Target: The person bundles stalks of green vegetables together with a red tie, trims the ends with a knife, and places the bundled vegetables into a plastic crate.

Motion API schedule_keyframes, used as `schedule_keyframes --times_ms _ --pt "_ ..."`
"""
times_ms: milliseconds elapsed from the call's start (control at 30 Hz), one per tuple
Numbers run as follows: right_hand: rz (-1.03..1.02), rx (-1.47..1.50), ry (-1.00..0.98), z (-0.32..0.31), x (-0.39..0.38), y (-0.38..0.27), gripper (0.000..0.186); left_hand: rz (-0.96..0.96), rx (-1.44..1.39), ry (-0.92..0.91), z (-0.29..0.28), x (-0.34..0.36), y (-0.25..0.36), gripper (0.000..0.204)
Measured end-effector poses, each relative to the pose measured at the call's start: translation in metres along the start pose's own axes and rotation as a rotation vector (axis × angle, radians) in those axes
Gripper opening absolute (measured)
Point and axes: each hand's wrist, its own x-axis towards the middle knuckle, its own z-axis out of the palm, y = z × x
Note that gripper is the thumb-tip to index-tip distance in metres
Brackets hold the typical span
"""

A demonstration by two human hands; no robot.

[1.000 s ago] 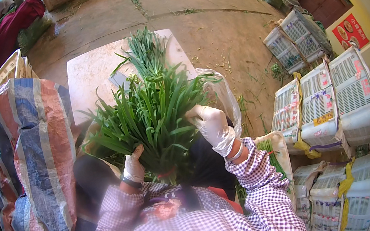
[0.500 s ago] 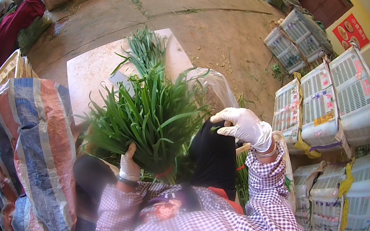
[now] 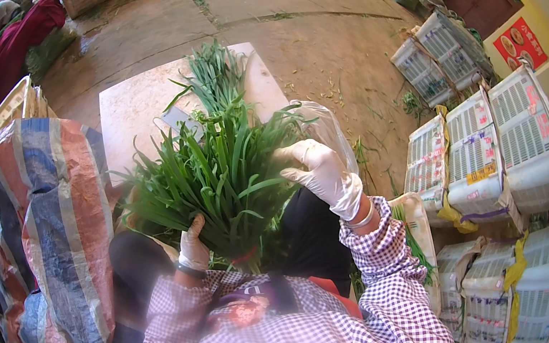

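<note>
To my right, white crates with slatted sides stand stacked in rows, bound with yellow straps; some carry small yellow and white labels. More of the same crates lie tilted farther off on the dirt floor. On the yellow wall behind them hangs a red rectangular sign with round pictures. At my left sits a big woven sack striped blue, orange and grey. A clear plastic bag lies just beside my right glove.

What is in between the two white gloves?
In the head view, the bunch of green leaves fans out between the left hand at its base and the right hand on its side.
</note>
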Motion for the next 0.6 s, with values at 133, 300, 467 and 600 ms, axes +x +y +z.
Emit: schedule_keyframes --times_ms 133,300,467,600 --pt "0.023 -0.031 -0.083 0.010 0.001 0.003 0.023 0.002 0.002 -0.001 0.002 -0.003 0.001 0.055" --pt "-0.056 -0.101 0.090 0.027 -0.003 0.012 0.015 0.040 0.059 0.016 0.003 -0.001 0.000 0.059" --pt "0.201 0.323 0.447 0.053 -0.016 0.013 0.010 0.025 -0.054 -0.002 0.004 0.001 0.002 0.054" --pt "0.139 0.245 0.536 0.061 -0.019 0.010 0.007 0.001 -0.040 0.020 0.005 0.002 0.003 0.054"
